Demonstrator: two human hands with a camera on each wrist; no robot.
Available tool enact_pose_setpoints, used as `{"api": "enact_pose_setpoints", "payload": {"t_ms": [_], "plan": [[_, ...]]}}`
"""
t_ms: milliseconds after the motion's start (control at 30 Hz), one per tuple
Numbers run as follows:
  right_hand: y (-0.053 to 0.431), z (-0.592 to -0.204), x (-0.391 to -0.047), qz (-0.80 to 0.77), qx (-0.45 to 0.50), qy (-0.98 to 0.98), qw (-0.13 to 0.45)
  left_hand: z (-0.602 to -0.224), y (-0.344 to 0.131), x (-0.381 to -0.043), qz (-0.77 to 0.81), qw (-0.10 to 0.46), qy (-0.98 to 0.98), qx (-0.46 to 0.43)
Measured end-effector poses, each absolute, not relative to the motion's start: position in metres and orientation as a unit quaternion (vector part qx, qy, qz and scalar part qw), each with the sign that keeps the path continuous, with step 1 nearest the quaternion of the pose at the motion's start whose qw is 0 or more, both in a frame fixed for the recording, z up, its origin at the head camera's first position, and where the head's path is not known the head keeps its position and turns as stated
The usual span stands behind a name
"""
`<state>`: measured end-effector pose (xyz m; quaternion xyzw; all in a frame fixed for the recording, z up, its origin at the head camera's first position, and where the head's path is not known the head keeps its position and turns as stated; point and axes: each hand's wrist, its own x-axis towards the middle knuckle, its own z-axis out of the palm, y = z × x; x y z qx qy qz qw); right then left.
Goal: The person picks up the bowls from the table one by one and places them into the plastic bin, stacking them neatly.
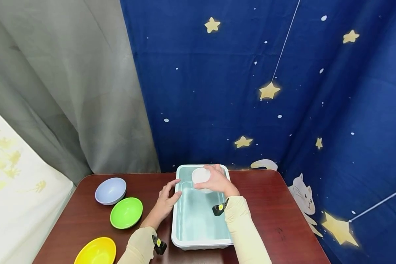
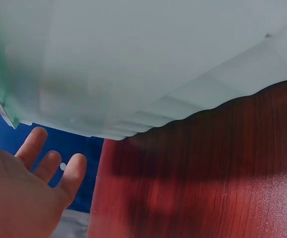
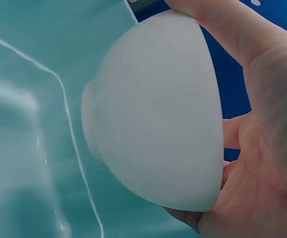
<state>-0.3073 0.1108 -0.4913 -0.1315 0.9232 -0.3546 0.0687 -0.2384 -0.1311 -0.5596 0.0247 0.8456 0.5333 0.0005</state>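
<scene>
In the head view, my right hand (image 1: pixel 219 180) grips a small white bowl (image 1: pixel 201 175) by its rim above the far end of a pale blue-green tub (image 1: pixel 201 242). The right wrist view has the bowl (image 3: pixel 158 109) on its side, its foot pointing left and its rim towards my palm. My left hand (image 1: pixel 165 201) is at the tub's left edge with fingers spread. In the left wrist view, several loosely stretched fingers (image 2: pixel 74 173) lie beside the tub's outer wall (image 2: pixel 108 74), and my thumb is mostly cut off. Whether these fingers touch the tub, I cannot tell.
Left of the tub on the dark red table (image 1: pixel 264 212) stand a light blue bowl (image 1: pixel 110 190), a green bowl (image 1: pixel 127 212) and a yellow bowl (image 1: pixel 97 253). Behind the table hang a grey curtain (image 1: pixel 109 91) and a blue star-patterned curtain (image 1: pixel 211 91).
</scene>
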Motion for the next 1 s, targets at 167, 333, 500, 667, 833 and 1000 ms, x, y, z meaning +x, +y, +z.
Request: {"api": "enact_pose_setpoints", "payload": {"t_ms": [167,333,500,667,833,1000], "plan": [[0.107,-0.495,-0.307,-0.361,-0.127,0.921,0.069,-0.561,-0.132,-0.239,0.540,0.004,0.841,0.025],[0.104,-0.502,-0.307,-0.346,-0.119,0.927,0.086,-0.562,-0.135,-0.239,0.547,-0.002,0.837,0.013],[0.102,-0.509,-0.306,-0.333,-0.115,0.932,0.086,-0.563,-0.136,-0.240,0.547,-0.002,0.837,0.013],[0.102,-0.511,-0.305,-0.323,-0.104,0.936,0.088,-0.563,-0.134,-0.240,0.550,0.002,0.835,0.011],[0.101,-0.515,-0.305,-0.319,-0.103,0.937,0.095,-0.566,-0.134,-0.240,0.551,0.003,0.834,0.008],[0.099,-0.518,-0.303,-0.316,-0.106,0.937,0.106,-0.568,-0.134,-0.238,0.556,0.001,0.831,0.003]]}}
